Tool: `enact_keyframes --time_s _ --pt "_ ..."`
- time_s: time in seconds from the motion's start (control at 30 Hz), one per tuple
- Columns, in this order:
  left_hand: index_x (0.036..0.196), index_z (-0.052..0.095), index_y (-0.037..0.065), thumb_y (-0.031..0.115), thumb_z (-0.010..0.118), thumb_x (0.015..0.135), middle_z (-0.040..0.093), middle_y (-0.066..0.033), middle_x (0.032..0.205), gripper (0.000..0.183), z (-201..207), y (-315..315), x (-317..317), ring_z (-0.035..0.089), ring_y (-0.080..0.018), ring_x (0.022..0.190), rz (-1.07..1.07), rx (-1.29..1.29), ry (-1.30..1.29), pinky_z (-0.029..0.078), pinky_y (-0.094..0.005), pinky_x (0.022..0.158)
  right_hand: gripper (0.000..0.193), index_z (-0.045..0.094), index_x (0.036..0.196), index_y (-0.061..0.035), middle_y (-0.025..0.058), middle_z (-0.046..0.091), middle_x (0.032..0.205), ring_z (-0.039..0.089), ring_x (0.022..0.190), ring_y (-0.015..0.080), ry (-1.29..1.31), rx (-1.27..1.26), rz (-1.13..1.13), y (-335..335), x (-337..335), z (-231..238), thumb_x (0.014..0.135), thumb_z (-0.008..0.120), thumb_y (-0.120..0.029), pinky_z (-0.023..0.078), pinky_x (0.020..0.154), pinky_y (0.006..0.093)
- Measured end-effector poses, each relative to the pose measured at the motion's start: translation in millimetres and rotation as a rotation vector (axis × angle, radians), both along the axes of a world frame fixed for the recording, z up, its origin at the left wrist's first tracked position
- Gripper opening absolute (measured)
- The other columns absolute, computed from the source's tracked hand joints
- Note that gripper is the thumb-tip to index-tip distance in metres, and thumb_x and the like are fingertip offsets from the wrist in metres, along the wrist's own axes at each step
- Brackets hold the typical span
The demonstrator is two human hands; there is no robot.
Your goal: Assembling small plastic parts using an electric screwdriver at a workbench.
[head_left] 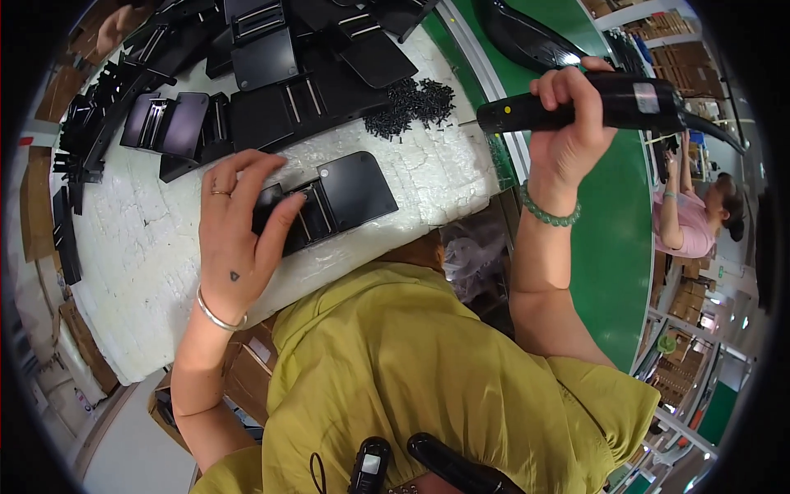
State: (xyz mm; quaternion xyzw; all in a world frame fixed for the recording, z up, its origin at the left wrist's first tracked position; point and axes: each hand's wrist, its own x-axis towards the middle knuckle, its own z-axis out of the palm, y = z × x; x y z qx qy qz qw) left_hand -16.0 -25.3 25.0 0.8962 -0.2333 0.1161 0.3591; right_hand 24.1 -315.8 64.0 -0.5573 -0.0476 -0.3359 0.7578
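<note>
My left hand (pixel 239 226) grips the left end of a black plastic bracket (pixel 359 189), thumb on the near side and fingers over the far side. The bracket lies on the white wrapped work surface, with a flat plate at its right and thin metal rods across its middle. My fingers hide its left end. To the right, my right hand (pixel 573 111) is wrapped round a black electric screwdriver (pixel 629 100), raised and roughly level. A cord leaves its right end; no bit can be made out at its left end. Small black screws (pixel 411 107) lie heaped beyond the bracket.
More black brackets (pixel 263 62) are stacked at the far side, and slim black parts (pixel 86 136) pile up at the left. A green table (pixel 605 263) adjoins on the right, with a curved glossy black piece (pixel 527 37) on it. A person in pink (pixel 691 218) is farther right.
</note>
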Motion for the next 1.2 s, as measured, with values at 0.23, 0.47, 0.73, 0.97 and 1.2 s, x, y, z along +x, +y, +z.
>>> enact_keyframes --time_s 0.23,0.47,0.73,0.97,1.2 --pt "0.086 0.062 0.005 0.011 0.070 0.069 0.057 -0.0089 0.092 0.020 7.1 -26.9 14.6 0.050 -0.0285 0.091 -0.157 0.002 -0.032 0.042 -0.0360 0.076 0.020 0.047 0.093 0.0003 0.0039 0.042 0.060 0.041 0.048 0.0146 0.010 0.047 0.028 -0.3 0.4 -6.7 0.074 0.055 0.002 0.039 0.052 0.0297" --pt "0.085 0.066 0.006 0.017 0.069 0.070 0.063 -0.0043 0.086 0.018 -1.5 -92.7 50.7 0.053 -0.0259 0.091 -0.318 -0.059 -0.210 0.043 -0.0341 0.076 0.026 0.047 0.104 -0.0089 0.0010 0.036 0.060 0.035 0.053 0.0125 -0.145 0.032 0.236 10.0 -31.9 33.1 0.079 0.049 -0.006 0.034 0.058 0.0305" --pt "0.083 0.067 0.006 0.013 0.069 0.071 0.066 -0.0037 0.084 0.014 -13.8 -100.8 71.6 0.055 -0.0243 0.090 -0.346 -0.147 -0.277 0.045 -0.0324 0.078 0.025 0.050 0.102 -0.0108 -0.0037 0.037 0.061 0.037 0.054 0.0071 -0.213 0.054 0.317 18.7 -33.1 41.4 0.077 0.050 -0.008 0.033 0.063 0.0265" --pt "0.078 0.066 0.007 0.013 0.070 0.069 0.065 -0.0018 0.080 0.012 -6.4 -94.6 65.9 0.057 -0.0228 0.088 -0.340 -0.151 -0.254 0.046 -0.0324 0.076 0.027 0.050 0.103 -0.0108 -0.0043 0.036 0.060 0.037 0.054 0.0069 -0.255 0.044 0.394 23.5 -29.0 42.2 0.076 0.049 -0.008 0.034 0.064 0.0263" --pt "0.076 0.060 0.011 0.010 0.061 0.066 0.061 0.0005 0.080 0.010 1.6 -81.4 65.6 0.054 -0.0208 0.096 -0.407 0.045 -0.418 0.043 -0.0323 0.073 0.033 0.044 0.109 -0.0118 -0.0032 0.041 0.059 0.040 0.048 0.0094 -0.367 -0.072 0.533 33.7 -28.4 39.8 0.077 0.051 -0.009 0.035 0.056 0.0280"
